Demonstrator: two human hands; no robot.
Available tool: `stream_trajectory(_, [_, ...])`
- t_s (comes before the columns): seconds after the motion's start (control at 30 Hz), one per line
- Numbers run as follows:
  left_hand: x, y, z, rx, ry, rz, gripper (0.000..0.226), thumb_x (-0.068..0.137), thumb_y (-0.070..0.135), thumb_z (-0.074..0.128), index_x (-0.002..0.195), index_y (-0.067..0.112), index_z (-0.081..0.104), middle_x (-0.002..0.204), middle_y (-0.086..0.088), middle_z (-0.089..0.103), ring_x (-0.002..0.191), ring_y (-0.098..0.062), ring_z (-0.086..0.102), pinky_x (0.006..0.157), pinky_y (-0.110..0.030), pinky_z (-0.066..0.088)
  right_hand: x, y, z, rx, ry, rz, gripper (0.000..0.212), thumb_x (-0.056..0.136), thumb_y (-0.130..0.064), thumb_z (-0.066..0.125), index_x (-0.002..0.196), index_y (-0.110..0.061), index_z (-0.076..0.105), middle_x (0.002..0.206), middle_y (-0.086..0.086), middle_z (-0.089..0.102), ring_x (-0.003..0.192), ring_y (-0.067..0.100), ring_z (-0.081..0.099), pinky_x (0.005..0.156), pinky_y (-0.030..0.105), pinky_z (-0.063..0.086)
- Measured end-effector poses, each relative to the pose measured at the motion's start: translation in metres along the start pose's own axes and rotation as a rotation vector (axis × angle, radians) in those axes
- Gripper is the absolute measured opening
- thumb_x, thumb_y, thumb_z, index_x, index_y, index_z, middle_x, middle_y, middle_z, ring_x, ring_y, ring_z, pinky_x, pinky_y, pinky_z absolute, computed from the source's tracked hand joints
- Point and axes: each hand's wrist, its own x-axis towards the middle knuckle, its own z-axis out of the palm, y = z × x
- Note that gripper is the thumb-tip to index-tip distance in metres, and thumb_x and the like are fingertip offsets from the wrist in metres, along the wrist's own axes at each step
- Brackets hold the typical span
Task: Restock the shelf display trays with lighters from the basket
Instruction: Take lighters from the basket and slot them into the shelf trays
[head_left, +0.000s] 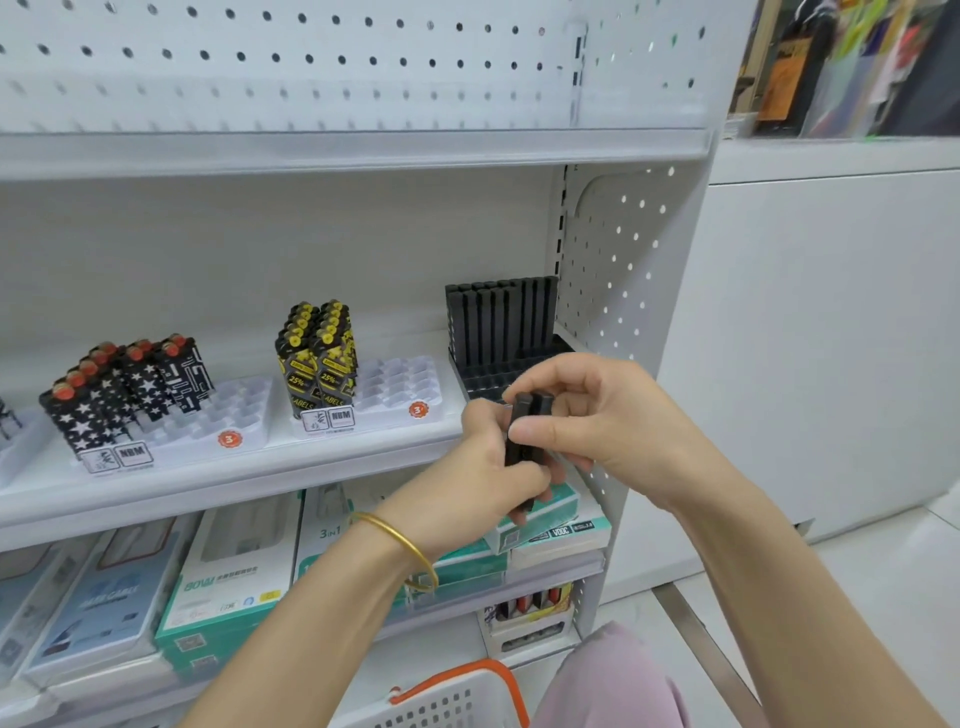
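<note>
Slim matte-black lighters (523, 431), square-edged, are held upright as a small bundle just in front of the shelf's (260, 486) right end. The left hand (488, 467) curls round their lower half. The right hand (597, 415) pinches the tops between thumb and fingers.

Behind them a black slotted tray (488, 382) has its back rows filled with matching black sticks (498, 317).

Two glossy white moulded trays sit further left. One (405, 387) holds yellow-and-black lighters (317, 353), the other (234, 410) star-printed ones (124, 389).

A white perforated plastic basket (457, 701) with an orange rim sits below; I cannot tell what is in it.
</note>
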Motion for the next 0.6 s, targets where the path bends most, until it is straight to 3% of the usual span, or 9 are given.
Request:
stream_trajectory(0.07, [0.002,0.005,0.000,-0.006,0.022,0.017,0.030,0.089,0.002,0.053,0.100,0.021,0.032,0.095,-0.003,0.062,0.070,-0.006,0.057,0.058,-0.021,0.047,0.005,-0.004,-0.005,-0.034,0.021,-0.022,0.014,0.077,-0.003,0.071,0.087,-0.010,0.066,0.048,-0.007,0.054,0.036,0.004,0.042,0.042,0.013,0.034])
stream_trajectory(0.17, [0.005,0.009,-0.002,0.016,0.168,0.110,0.040,0.089,0.007,0.056,0.116,0.023,0.032,0.110,-0.001,0.058,0.086,-0.012,0.063,0.070,-0.030,0.055,0.020,-0.009,-0.024,-0.024,0.132,-0.085,0.014,0.077,-0.005,0.071,0.088,-0.013,0.067,0.065,0.007,0.058,0.041,0.005,0.041,0.044,0.016,0.035])
stream_trajectory(0.2, [0.006,0.009,-0.004,0.091,0.258,0.161,0.042,0.090,0.009,0.057,0.118,0.027,0.031,0.111,0.005,0.055,0.090,-0.008,0.061,0.074,-0.031,0.056,0.027,-0.011,-0.032,-0.068,0.201,-0.120,0.013,0.078,-0.008,0.072,0.088,-0.015,0.067,0.063,0.003,0.059,0.041,0.005,0.041,0.045,0.015,0.035])
stream_trajectory(0.27, [0.008,0.009,-0.008,0.353,0.446,0.293,0.036,0.091,0.012,0.053,0.118,0.029,0.036,0.105,0.015,0.051,0.084,-0.001,0.056,0.077,-0.020,0.050,0.044,-0.011,-0.044,-0.287,0.341,-0.184,0.012,0.080,-0.015,0.071,0.090,-0.018,0.067,0.059,-0.014,0.057,0.046,0.001,0.046,0.049,0.008,0.035])
stream_trajectory(0.33, [0.012,0.009,-0.012,0.676,0.538,0.426,0.024,0.092,0.011,0.051,0.113,0.022,0.050,0.101,0.012,0.053,0.080,-0.003,0.053,0.075,-0.014,0.041,0.062,-0.008,-0.049,-0.522,0.400,-0.203,0.014,0.082,-0.018,0.068,0.096,-0.017,0.068,0.073,-0.014,0.060,0.059,-0.001,0.050,0.056,0.006,0.036])
stream_trajectory(0.43, [0.026,0.005,-0.015,1.050,0.503,0.488,0.026,0.091,0.025,0.043,0.100,0.020,0.067,0.100,0.007,0.066,0.093,-0.016,0.060,0.078,-0.032,0.046,0.085,0.007,-0.049,-0.662,0.357,-0.208,0.023,0.085,-0.017,0.066,0.107,-0.012,0.066,0.097,0.001,0.066,0.073,0.008,0.051,0.065,0.016,0.037])
stream_trajectory(0.6, [0.034,-0.004,-0.014,1.206,0.365,0.440,0.041,0.091,0.039,0.034,0.093,0.024,0.072,0.097,0.009,0.072,0.090,-0.014,0.067,0.074,-0.028,0.052,0.099,0.024,-0.046,-0.677,0.248,-0.238,0.029,0.087,-0.013,0.063,0.116,-0.012,0.063,0.110,0.003,0.064,0.082,0.010,0.049,0.072,0.017,0.034])
